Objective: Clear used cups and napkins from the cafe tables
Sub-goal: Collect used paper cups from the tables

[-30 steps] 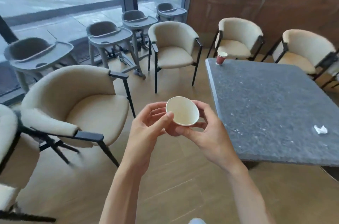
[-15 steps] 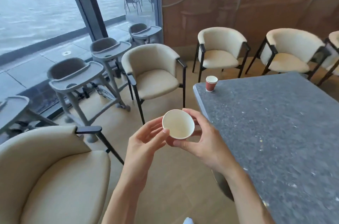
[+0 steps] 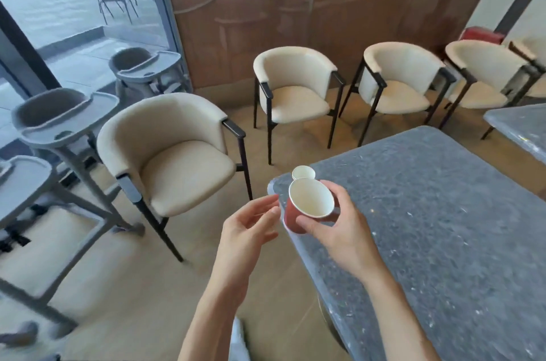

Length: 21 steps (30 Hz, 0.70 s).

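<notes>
- We see the right hand curled round a red paper cup with a white inside, thumb on the near side and fingers wrapped behind the rim; the cup is tipped so its empty mouth faces up towards us.
- The held cup hangs over the near corner of the grey speckled stone table, above its edge.
- A second paper cup with a white inside stands on that same table corner, just beyond the held one; only its rim and inside show.
- Our left hand is beside the held cup with its fingers loosely spread and lightly bent, holding nothing; the fingertips sit just short of the cup's red wall, and we cannot tell if they touch it.
- To the left of the table stands a cream upholstered armchair with black legs, with grey plastic high chairs further left by the window.
</notes>
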Each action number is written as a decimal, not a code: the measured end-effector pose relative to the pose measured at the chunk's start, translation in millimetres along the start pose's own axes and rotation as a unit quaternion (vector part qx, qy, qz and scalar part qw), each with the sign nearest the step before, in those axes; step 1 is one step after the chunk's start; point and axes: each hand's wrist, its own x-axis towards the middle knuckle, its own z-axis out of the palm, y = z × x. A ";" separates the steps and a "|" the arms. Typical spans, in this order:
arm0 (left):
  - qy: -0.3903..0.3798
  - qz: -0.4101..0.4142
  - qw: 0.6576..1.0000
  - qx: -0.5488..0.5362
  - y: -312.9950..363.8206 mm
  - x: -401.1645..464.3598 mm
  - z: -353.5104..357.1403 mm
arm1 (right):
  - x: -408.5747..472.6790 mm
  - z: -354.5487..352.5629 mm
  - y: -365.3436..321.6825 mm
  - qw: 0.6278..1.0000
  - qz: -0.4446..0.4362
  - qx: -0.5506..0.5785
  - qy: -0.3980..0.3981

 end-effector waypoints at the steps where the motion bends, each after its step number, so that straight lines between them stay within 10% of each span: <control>1: -0.006 -0.008 1.000 0.009 -2.1 28.0 -3.7 | 21.5 2.5 8.3 0.999 0.015 -0.005 0.032; 9: -0.041 -0.065 0.996 0.052 -2.4 223.5 -38.4 | 147.3 27.6 36.7 0.969 0.140 -0.021 0.204; 21: -0.106 -0.140 0.976 0.130 -48.8 352.4 30.4 | 234.7 68.3 111.7 0.956 0.199 -0.110 0.184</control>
